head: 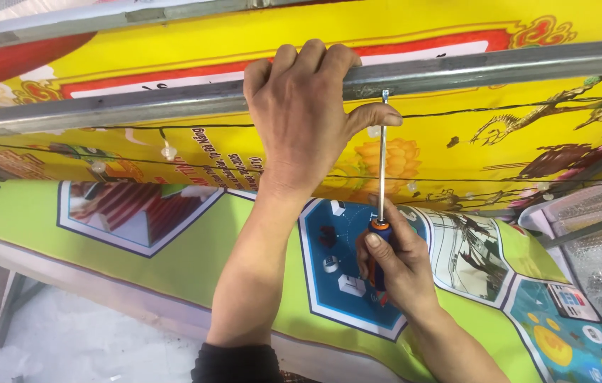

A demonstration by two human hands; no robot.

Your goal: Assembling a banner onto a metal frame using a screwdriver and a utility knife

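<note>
A broad yellow banner (457, 113) printed with ornaments and flowers fills the far part of the scene, and below it a green banner (244, 262) with framed pictures slopes down toward the near right. Across the yellow banner runs a long grey metal bar (492, 69), left to right, with a thin black wire (514, 181) strung with small white bulbs under it. The left hand (301, 113) is closed over the bar, fingers wrapped across its top, thumb just beside the screw. The right hand (396, 262) has its grip closed around the orange-and-blue handle of a screwdriver (382, 206), whose slim shaft stands upright with its tip at a screw (384, 94) on the bar's lower edge. The work goes best with the shaft kept square to the screw, pressed firmly, the bar held steady. Pale sheeting on the floor shows near left; a bubble-wrapped metal frame stands at right.
</note>
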